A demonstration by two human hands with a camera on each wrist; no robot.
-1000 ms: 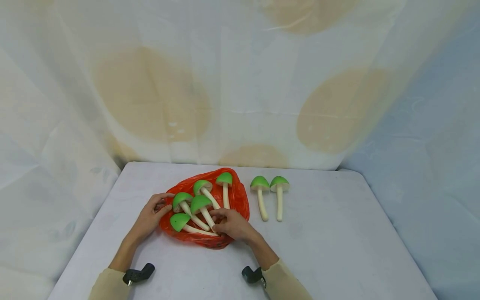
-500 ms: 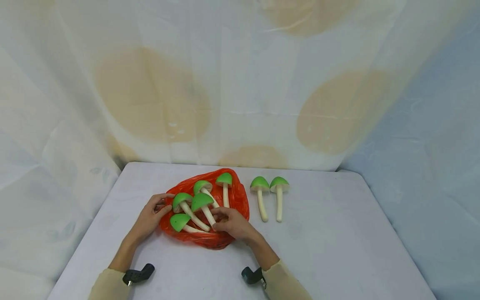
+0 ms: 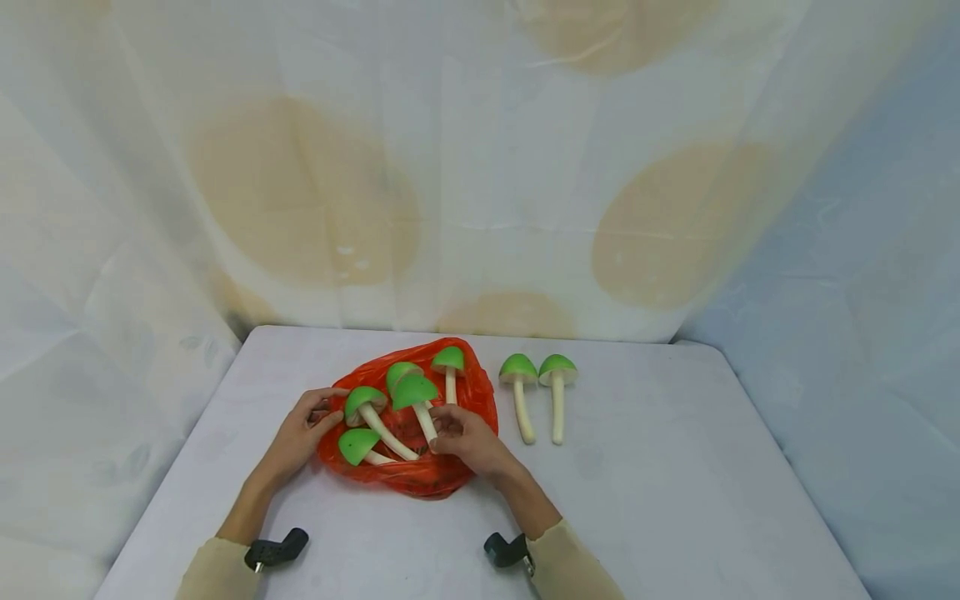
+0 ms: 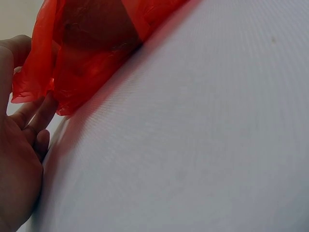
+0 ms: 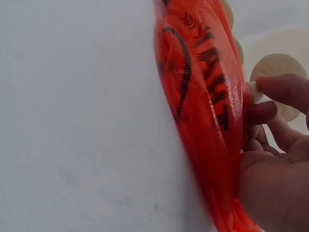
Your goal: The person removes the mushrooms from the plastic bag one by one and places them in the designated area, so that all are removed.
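Note:
A red plastic bag [image 3: 420,482] lies spread open on the table, with several green-capped, white-stemmed mushrooms in it. My right hand [image 3: 474,442] pinches the lower stem of one mushroom [image 3: 415,392], its cap overlapping the mushroom behind [image 3: 401,373]. In the right wrist view, thumb and finger close on the white stem end [image 5: 254,91] above the bag's printed side [image 5: 203,96]. At the left rim, my left hand [image 3: 300,429] holds the bag's edge between thumb and fingers, also seen in the left wrist view on the red film [image 4: 87,63].
Two similar mushrooms, one at left [image 3: 519,396] and one at right [image 3: 558,396], lie side by side on the white table [image 3: 660,483], right of the bag. A patterned curtain [image 3: 510,208] hangs behind the table, with pale sheets at both sides.
My right hand has shifted slightly up and right, lifting the pinched mushroom away from the lower ones; its cap moved toward the back. My left hand has stayed on the bag's rim.

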